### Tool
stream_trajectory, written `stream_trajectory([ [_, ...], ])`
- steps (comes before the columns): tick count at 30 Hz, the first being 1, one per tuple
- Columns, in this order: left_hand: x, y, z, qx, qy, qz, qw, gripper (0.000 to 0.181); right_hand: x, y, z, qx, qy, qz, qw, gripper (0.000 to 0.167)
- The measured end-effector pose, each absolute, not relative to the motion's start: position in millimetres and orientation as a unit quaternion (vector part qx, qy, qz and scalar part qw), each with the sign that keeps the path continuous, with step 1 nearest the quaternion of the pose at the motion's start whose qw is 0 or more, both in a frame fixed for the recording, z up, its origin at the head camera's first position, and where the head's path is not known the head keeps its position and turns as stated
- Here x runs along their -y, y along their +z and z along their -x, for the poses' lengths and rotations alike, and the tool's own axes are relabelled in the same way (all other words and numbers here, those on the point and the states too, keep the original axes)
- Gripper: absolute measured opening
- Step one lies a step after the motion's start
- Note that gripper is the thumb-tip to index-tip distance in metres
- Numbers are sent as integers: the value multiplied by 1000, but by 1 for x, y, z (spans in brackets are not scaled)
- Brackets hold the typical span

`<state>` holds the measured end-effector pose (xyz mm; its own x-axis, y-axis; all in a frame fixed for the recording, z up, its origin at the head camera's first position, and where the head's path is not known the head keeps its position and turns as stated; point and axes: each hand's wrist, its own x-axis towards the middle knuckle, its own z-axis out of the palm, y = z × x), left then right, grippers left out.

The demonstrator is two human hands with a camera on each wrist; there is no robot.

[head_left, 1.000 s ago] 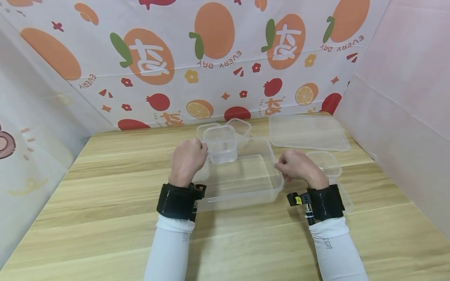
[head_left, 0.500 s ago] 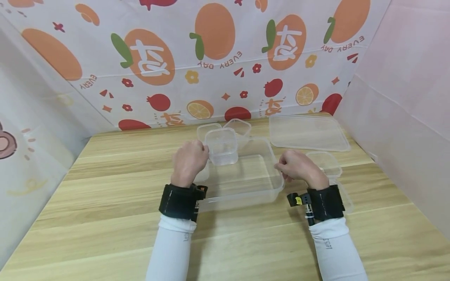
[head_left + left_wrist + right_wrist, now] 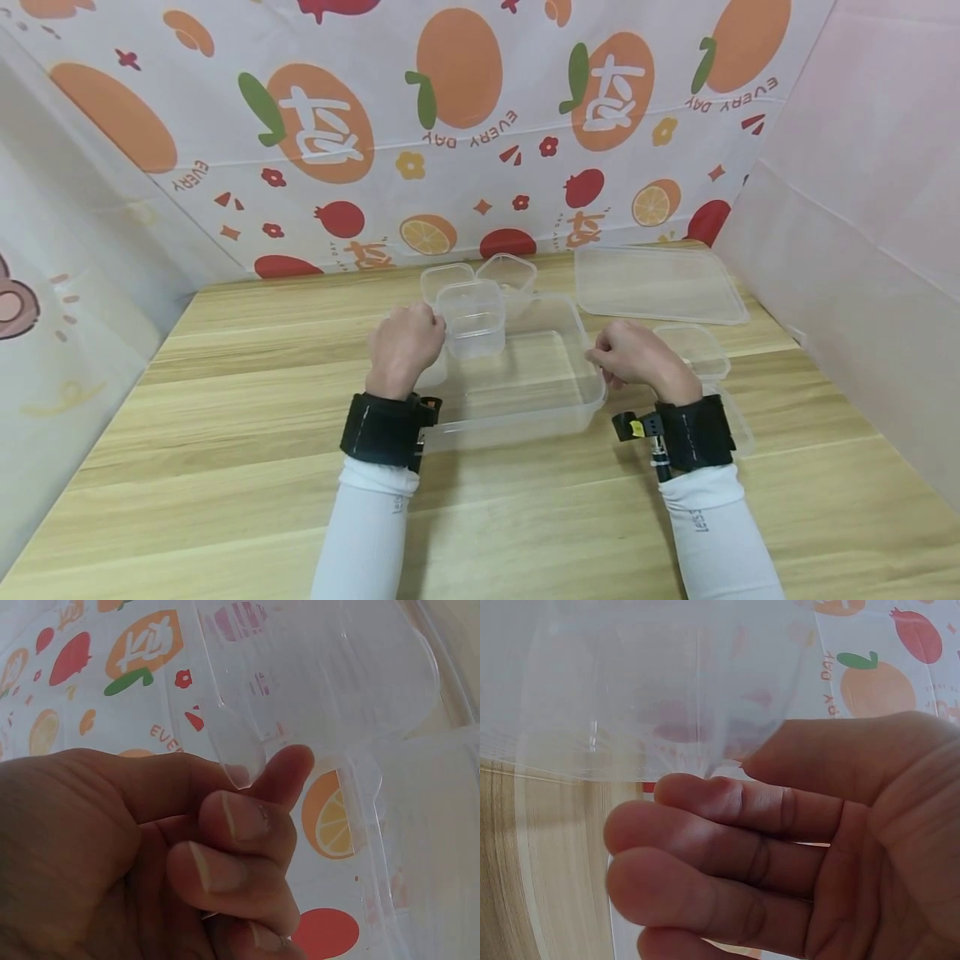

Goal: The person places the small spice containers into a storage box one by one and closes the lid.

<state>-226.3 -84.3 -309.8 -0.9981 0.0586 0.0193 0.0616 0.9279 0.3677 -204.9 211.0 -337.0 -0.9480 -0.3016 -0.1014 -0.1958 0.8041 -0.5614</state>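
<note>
At the left side of the tub (image 3: 517, 423), the left hand (image 3: 406, 348), knuckles up, fingers curled, pinches the small box (image 3: 472, 321) by its lip, over the tub; floor contact unclear. Right hand (image 3: 633, 358) pinches the right rim. Table (image 3: 247, 400) extends well left; large lid (image 3: 656, 283) lies near the back edge.

A wood-grain table (image 3: 225, 400) is bounded at its far edge by a white curtain (image 3: 450, 200) printed with oranges (image 3: 459, 67), red fruit (image 3: 341, 218) and yellow flowers (image 3: 410, 165), on the left by a pale sheet (image 3: 90, 250) bearing pink markings (image 3: 11, 307), and on the right by a whitish-pink sheet (image 3: 862, 233).
</note>
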Motion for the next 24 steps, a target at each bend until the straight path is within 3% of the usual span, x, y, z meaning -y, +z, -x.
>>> stream_trajectory([
  [24, 77, -325, 232, 990, -140, 23, 23, 34, -212, -340, 205, -943, -289, 137, 88, 36],
])
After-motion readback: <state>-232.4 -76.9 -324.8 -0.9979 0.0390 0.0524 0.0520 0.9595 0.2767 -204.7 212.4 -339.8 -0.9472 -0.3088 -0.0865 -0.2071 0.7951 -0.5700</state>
